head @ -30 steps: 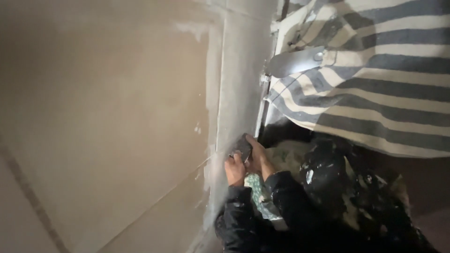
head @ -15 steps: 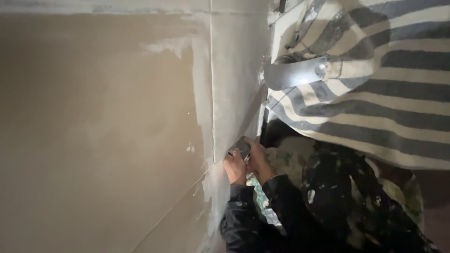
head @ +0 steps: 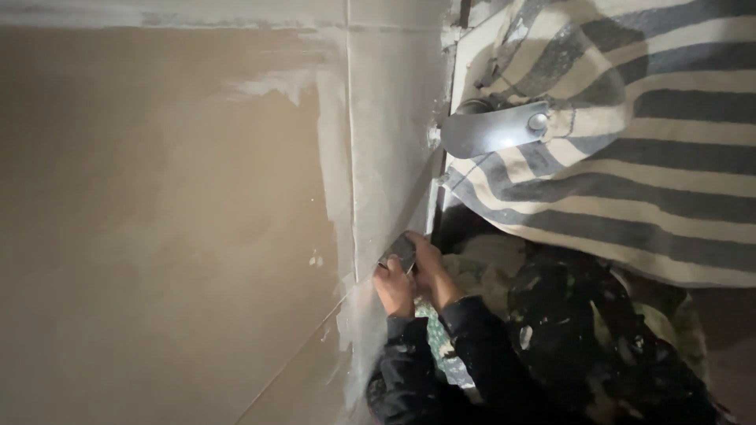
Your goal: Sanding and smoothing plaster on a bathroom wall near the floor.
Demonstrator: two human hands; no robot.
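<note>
Two hands, the left hand (head: 395, 290) and right hand (head: 431, 271), grip a small dark tool (head: 400, 252) against the tile joint (head: 350, 197) at lower centre; pale filler streaks the upper seam; lower stretches look unfinished.

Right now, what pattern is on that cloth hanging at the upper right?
The cloth has broad cream and dark grey stripes, seen in the head view.
</note>
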